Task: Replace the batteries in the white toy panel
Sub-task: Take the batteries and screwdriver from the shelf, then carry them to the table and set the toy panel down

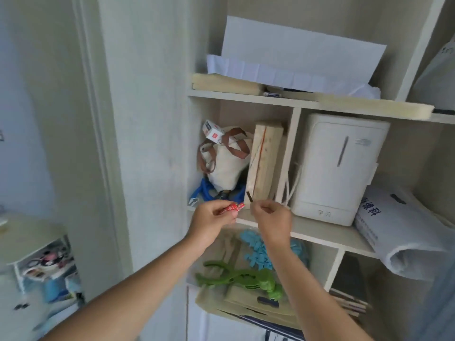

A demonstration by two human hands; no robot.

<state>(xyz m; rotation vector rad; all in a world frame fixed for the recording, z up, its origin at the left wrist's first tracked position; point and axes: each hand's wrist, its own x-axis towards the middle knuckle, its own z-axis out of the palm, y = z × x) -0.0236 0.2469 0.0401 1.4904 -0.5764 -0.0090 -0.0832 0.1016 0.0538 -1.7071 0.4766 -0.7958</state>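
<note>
- At about 8 o'clock in the view, a low white rack (29, 244) holds blurred, colourful items; nothing on them can be read.
- The left hand (211, 221) reaches up near the centre, its thumb and fingers pressed together on the red batteries (232, 208). They look like a small pack of two, lying roughly level and jutting from the fingertips toward 3 o'clock. There is pale print on the red wrap, too small to read.
- At 12 o'clock from that hand, in the left cubby of the shelf unit (246, 97), a small white carton (212, 131) with a red square label sits on top of a cream tote bag (226, 161) with brown straps. The label's writing cannot be made out.
- Blue cord (205, 193) lies under the bag, at 11 o'clock from the batteries.
- A light wooden block (264, 166) stands tilted in the same cubby, a red line down its face.
- The right hand (273, 221) is just beside the left, at 3 o'clock from the batteries and apart from them. Its fingertips pinch a thin dark strip (250, 197) that points up toward 11 o'clock; what the strip is cannot be told.
- Below the hands, at 6 o'clock, a green plastic toy (246, 279) and a blue fringed item (258, 252) lie on the lower shelf.
- In the next cubby, at 2 o'clock from the right hand, stands a white appliance (337, 168) with faint grey marks low on its front, unreadable.
- At 3 o'clock, a rolled white bag (403, 230) bears dark blue Chinese characters; "科" can be read.
- The white toy panel cannot be identified in this view.
</note>
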